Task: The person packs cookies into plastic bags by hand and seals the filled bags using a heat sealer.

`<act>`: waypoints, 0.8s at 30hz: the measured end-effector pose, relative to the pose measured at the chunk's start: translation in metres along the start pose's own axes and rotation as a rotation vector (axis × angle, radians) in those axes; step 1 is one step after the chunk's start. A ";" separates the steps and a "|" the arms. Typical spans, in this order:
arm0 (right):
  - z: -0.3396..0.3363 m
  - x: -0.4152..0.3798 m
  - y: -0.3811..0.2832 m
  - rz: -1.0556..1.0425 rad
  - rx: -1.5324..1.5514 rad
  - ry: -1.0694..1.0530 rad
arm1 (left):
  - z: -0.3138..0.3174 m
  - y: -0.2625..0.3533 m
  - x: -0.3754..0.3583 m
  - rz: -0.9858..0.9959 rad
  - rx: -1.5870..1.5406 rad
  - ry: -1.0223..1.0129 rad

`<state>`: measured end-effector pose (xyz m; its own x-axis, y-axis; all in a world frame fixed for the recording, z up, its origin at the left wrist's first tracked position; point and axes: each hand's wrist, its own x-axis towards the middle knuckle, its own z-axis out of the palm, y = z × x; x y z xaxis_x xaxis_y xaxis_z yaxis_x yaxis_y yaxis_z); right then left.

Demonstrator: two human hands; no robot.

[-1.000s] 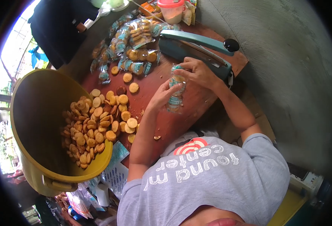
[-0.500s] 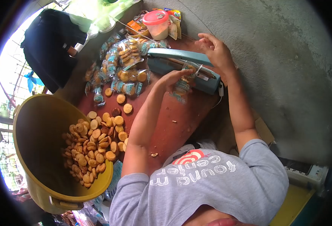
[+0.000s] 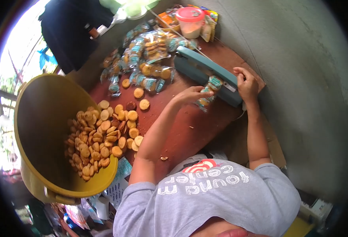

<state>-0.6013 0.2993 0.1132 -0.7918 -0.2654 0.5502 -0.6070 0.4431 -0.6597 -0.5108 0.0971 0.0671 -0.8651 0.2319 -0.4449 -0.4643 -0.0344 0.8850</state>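
Observation:
My left hand (image 3: pixel 191 96) holds a clear cookie packet (image 3: pixel 208 91) with teal print, its top end lying in the jaw of a teal heat sealer (image 3: pixel 199 65). My right hand (image 3: pixel 246 83) grips the near end of the sealer's lever, which lies down on the packet. Both hands are at the far right of a red-brown table (image 3: pixel 189 126).
A tilted yellow bucket (image 3: pixel 43 130) at the left spills loose round cookies (image 3: pixel 103 132) onto the table. Several sealed packets (image 3: pixel 148 59) are heaped at the back. A pink-lidded tub (image 3: pixel 191 19) stands behind the sealer. A grey wall (image 3: pixel 300 79) runs along the right.
Both hands held the packet in front of the sealer. My left hand then put it into the jaw, and my right hand went to the raised lever and brought it down.

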 end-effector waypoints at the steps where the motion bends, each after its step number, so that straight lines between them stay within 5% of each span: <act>1: -0.001 0.000 -0.001 0.014 -0.014 0.005 | 0.002 0.001 -0.007 0.028 0.058 0.014; 10: 0.000 -0.003 -0.014 0.003 -0.099 0.053 | 0.017 -0.015 -0.024 0.116 0.027 0.151; 14: 0.006 -0.012 -0.014 -0.264 -0.277 0.233 | 0.025 -0.024 -0.018 0.159 -0.010 0.244; 19: -0.011 -0.001 -0.022 -0.498 -0.464 0.190 | 0.031 -0.034 -0.021 0.289 -0.038 0.377; 22: -0.012 -0.006 -0.092 -0.582 -0.217 0.141 | 0.029 -0.037 -0.053 0.355 -0.089 0.416; 24: 0.011 -0.023 -0.118 -0.426 -0.062 -0.150 | 0.025 -0.047 -0.077 0.480 -0.148 0.424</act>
<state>-0.5124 0.2437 0.1731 -0.4762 -0.5543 0.6826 -0.8791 0.3164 -0.3564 -0.4173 0.1054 0.0629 -0.9684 -0.2450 -0.0473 -0.0029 -0.1784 0.9839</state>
